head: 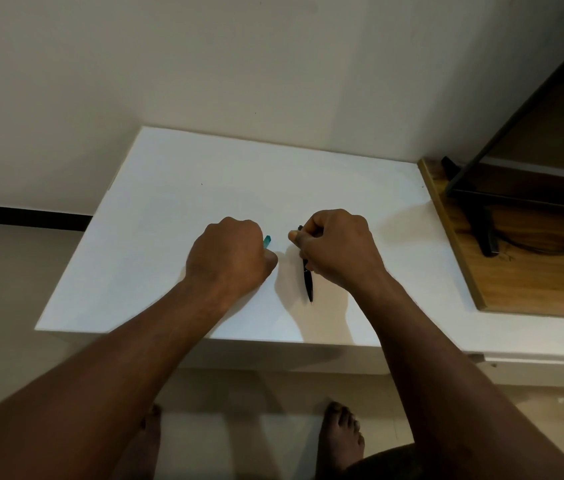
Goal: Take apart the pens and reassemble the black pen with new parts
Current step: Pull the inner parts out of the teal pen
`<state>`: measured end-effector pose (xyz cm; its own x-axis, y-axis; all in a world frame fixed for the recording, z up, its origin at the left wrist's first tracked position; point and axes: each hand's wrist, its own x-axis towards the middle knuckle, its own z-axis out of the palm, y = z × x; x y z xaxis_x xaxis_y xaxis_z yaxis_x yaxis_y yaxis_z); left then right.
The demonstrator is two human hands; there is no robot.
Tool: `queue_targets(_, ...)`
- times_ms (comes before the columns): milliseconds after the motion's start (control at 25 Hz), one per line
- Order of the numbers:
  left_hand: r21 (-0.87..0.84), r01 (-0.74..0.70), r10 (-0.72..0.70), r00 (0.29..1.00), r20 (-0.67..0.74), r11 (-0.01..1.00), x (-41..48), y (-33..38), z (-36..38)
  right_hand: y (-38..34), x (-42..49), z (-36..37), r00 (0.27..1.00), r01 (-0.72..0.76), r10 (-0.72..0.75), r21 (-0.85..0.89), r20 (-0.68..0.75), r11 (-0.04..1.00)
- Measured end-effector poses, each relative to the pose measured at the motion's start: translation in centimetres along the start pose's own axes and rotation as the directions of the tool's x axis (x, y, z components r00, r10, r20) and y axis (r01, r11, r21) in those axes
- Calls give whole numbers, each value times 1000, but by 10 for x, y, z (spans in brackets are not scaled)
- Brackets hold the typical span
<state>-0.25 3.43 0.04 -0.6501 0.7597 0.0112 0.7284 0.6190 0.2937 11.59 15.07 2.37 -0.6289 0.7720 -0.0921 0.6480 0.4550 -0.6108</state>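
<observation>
My right hand (336, 249) grips a black pen (308, 284) over the middle of the white table (176, 216). The pen's tip points toward me and its top end pokes out by my thumb. My left hand (230, 259) is curled into a fist around a teal pen (267, 241), of which only a short end shows past my knuckles. The rest of the teal pen is hidden inside the fist. Both hands are close together just above the tabletop, a small gap between them.
A wooden shelf (502, 271) adjoins the table on the right, with a black metal stand (481, 216) on it. A cream wall rises behind the table. My bare feet (341, 434) stand on the floor below the table's front edge.
</observation>
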Motion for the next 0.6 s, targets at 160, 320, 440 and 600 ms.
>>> queue_targets(160,-168,-83,86,996,9,982,4,-3,-7,-2,0,-1,999,-40,42,154,-11,987)
queue_targets(320,-272,-196,185,981,-66,942,2,-6,-10,-7,-1,-5,995,-100,83,402,60,910)
queue_targets(440,-341,-211,196,977,-79,916,2,-7,-10,-9,-2,-7,994,-102,67,500,87,860)
queue_targets(600,-564,-90,115,993,8,821,4,-10,-12,-10,-2,-9,991,-130,101,565,82,815)
